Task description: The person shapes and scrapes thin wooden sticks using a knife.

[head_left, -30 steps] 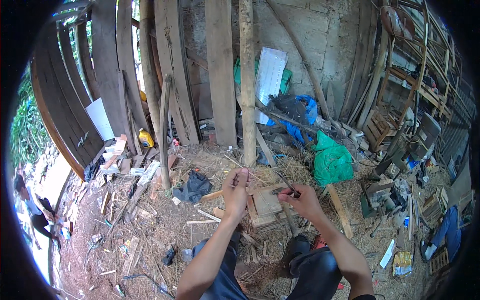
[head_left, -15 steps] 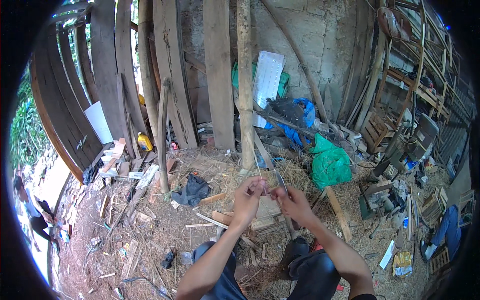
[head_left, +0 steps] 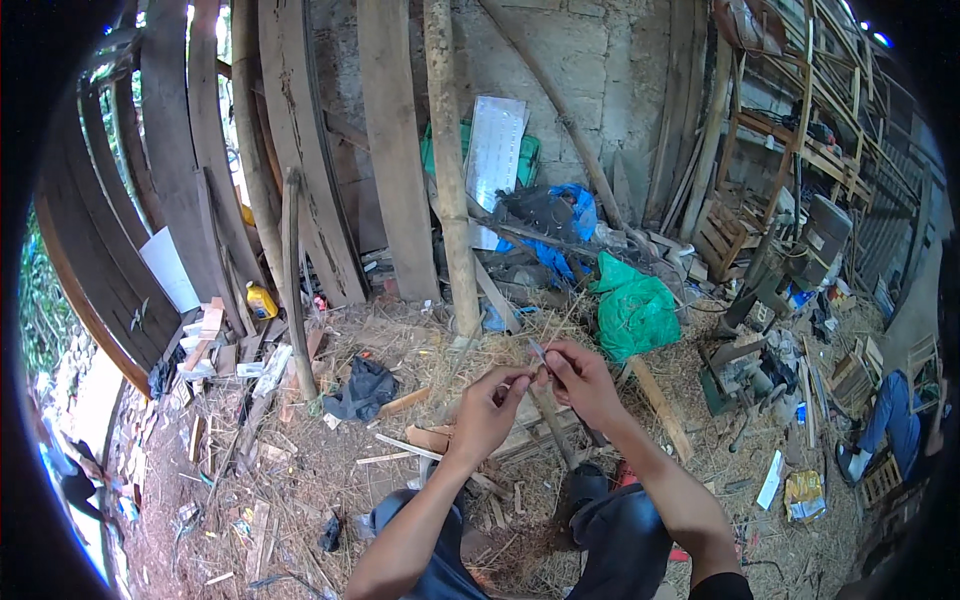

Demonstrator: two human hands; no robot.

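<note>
In front of my knees, my two hands meet almost fingertip to fingertip. My right hand (head_left: 590,388) is closed around a knife, whose narrow grey blade (head_left: 537,349) points up and away past the fingers. My left hand (head_left: 486,412) is pinched at thumb and forefinger, close to the right fingertips. What it grips is too small to make out clearly. Just below the hands a wooden stick (head_left: 554,428) slants down toward my dark boot (head_left: 586,486).
Beyond the hands stands a wooden post (head_left: 455,200), with a green sack (head_left: 637,310) to its right. A black plastic bag (head_left: 362,390) lies left on the straw-littered ground. A machine (head_left: 745,350) stands at right. A seated person's leg (head_left: 882,430) shows far right; another person (head_left: 80,475) is far left.
The knife has tilted, and less of its blade shows. The thin pale strip that rose from my left hand no longer shows. My view has turned slightly right.
</note>
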